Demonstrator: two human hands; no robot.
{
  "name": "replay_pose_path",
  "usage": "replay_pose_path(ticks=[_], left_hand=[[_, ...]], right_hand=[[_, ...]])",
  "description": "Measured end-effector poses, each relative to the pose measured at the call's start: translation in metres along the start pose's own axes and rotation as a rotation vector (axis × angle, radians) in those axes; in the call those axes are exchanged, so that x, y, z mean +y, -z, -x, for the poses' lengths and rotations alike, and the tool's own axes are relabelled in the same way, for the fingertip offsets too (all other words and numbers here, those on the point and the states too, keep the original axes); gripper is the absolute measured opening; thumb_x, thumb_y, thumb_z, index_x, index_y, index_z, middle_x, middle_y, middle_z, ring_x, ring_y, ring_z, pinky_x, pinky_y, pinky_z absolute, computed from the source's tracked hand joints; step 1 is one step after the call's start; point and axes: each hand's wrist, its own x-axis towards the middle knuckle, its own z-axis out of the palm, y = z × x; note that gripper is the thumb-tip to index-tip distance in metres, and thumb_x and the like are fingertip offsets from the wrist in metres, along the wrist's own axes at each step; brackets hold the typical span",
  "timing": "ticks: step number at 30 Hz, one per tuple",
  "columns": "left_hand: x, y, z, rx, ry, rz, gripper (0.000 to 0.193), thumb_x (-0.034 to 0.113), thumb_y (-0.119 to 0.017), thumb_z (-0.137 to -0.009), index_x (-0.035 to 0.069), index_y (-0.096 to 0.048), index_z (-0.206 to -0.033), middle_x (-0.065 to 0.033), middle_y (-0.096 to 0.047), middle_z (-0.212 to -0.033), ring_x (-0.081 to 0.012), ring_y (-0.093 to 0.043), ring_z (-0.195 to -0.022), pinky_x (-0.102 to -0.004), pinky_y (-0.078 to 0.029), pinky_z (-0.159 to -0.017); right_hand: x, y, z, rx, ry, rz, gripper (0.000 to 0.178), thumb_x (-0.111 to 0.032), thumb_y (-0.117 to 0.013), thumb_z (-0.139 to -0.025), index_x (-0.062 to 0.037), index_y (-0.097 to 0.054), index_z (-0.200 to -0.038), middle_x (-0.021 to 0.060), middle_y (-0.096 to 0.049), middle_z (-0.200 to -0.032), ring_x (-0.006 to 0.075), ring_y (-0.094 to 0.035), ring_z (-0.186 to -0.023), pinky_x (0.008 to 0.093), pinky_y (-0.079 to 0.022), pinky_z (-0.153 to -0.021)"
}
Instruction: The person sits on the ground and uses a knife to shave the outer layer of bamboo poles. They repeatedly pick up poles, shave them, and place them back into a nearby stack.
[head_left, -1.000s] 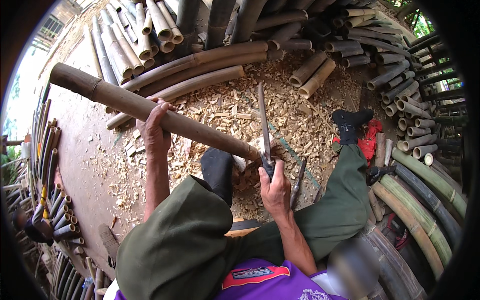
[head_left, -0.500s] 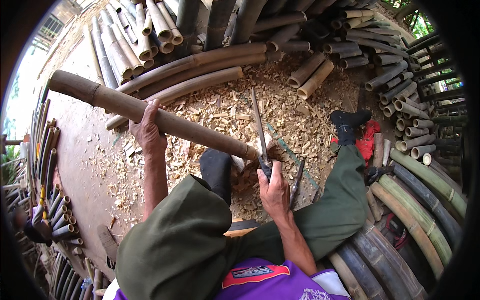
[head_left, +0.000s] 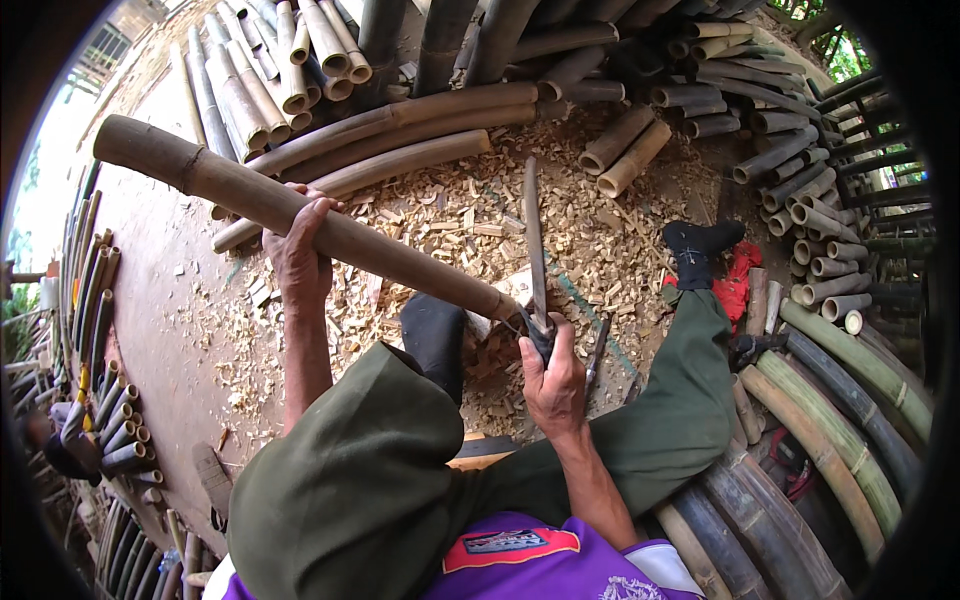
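A long brown bamboo pole (head_left: 390,262) slants from the upper left down to the middle. My left hand (head_left: 298,240) is wrapped round it from below, near its middle. In my right hand (head_left: 556,385) is the dark handle of a long-bladed knife (head_left: 535,235), its blade pointing away from me. The pole's near end lies against or just beside the base of the blade; whether they touch I cannot tell. Below that end shows a pale wooden block (head_left: 518,285), partly hidden by the knife and pole. Wood chips (head_left: 450,225) cover the ground around.
Bamboo lengths (head_left: 380,125) lie beyond the chips, with more bamboo stacked at the far side and right. Two short bamboo pieces (head_left: 628,150) rest apart. A second tool (head_left: 598,352) lies right of my right hand. My dark-socked feet (head_left: 700,245) flank the work; red cloth (head_left: 742,270) lies at right.
The knife has turned in my right hand, its blade now showing broader and its tip farther right and away. My right hand has shifted slightly right. The pole has barely moved.
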Motion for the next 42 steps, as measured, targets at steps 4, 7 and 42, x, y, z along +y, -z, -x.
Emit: replay_pose_path(ticks=[4,7,42], left_hand=[[0.003,-0.005,-0.004,-0.088,-0.006,-0.003,0.049,0.007,-0.081,-0.087,0.001,-0.053,-0.127,-0.0093,-0.065,-0.107,-0.0211,-0.069,-0.099,-0.0379,-0.056,-0.095],[-0.002,-0.008,0.002,0.174,0.078,0.056,0.06,0.015,-0.086,-0.085,0.0,-0.053,-0.133,-0.0108,-0.066,-0.108,-0.0214,-0.068,-0.095,-0.0397,-0.057,-0.091],[0.001,0.006,0.005,0.299,-0.114,-0.077,0.038,0.001,-0.084,-0.083,0.002,-0.061,-0.113,-0.0069,-0.068,-0.096,-0.0193,-0.071,-0.084,-0.0333,-0.058,-0.079]], right_hand=[[0.057,-0.035,0.003,-0.32,-0.35,0.408,0.028,-0.027,-0.059,-0.105,-0.0042,-0.046,-0.114,0.0276,-0.07,-0.087,0.0498,-0.069,-0.08,0.0565,-0.053,-0.064],[0.058,-0.017,0.007,-0.322,-0.319,0.176,0.028,-0.027,-0.058,-0.105,-0.0042,-0.046,-0.115,0.0284,-0.069,-0.086,0.0527,-0.067,-0.081,0.0588,-0.051,-0.064],[-0.018,0.01,-0.002,0.013,0.003,0.044,0.032,-0.024,-0.066,-0.102,-0.0018,-0.052,-0.12,0.0235,-0.069,-0.082,0.0441,-0.071,-0.073,0.0494,-0.053,-0.056]])
